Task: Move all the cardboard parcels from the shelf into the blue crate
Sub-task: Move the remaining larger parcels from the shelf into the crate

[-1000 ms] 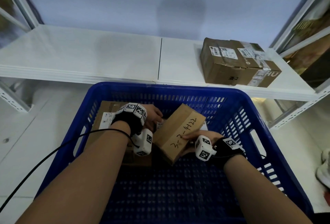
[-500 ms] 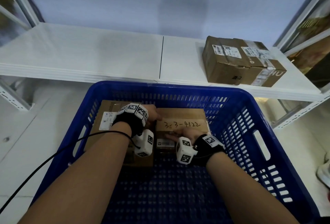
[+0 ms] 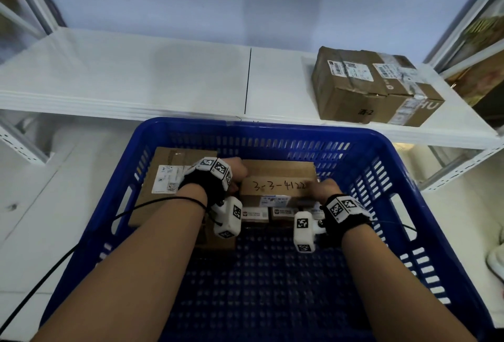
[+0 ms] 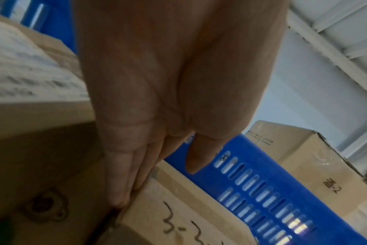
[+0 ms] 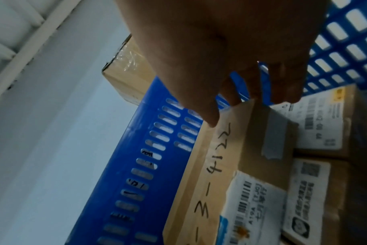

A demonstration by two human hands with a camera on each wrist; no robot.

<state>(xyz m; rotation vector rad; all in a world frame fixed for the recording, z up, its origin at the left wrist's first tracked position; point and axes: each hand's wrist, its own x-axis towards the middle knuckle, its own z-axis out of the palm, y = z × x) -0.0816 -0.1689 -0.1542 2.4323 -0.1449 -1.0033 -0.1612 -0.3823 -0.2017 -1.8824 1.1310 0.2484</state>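
A cardboard parcel marked "3-3-4122" lies flat in the blue crate, close to its far wall, on top of smaller labelled boxes. My left hand has straight fingers slid down against the parcel's left end, with the thumb out above it. My right hand holds the right end: the thumb tip rests on the parcel's top and curled fingers reach over the end. Two more parcels stand side by side on the white shelf, far right.
A large flat parcel with a white label fills the crate's far-left corner, right beside my left hand. The crate's near half shows bare blue floor. A black cable runs from my left wrist. White shelf uprights stand right.
The marked parcel went from tilted to lying flat by the far wall. My right hand moved from its near edge to its right end. The left hand stayed at the left end.
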